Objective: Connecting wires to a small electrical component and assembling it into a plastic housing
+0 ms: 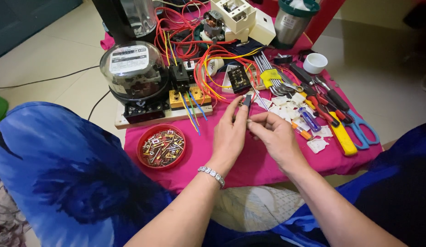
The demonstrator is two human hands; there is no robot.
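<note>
My left hand (230, 135) and my right hand (276, 137) meet above a pink cloth (254, 167) on a low table. Between the fingertips of both hands is a small dark part (246, 101) with a thin metal rod (259, 98) running up from it. My left wrist wears a silver bracelet (212, 175). Just beyond the hands lies a small black block with terminals (239, 78) amid red, orange and yellow wires (213, 59).
A round electricity meter (132, 71) stands on a wooden board (162, 116) at the left. A red lid of small metal parts (161, 146) sits near my left knee. Pliers, screwdrivers, blue scissors (361, 132), wrenches and white plastic pieces lie to the right.
</note>
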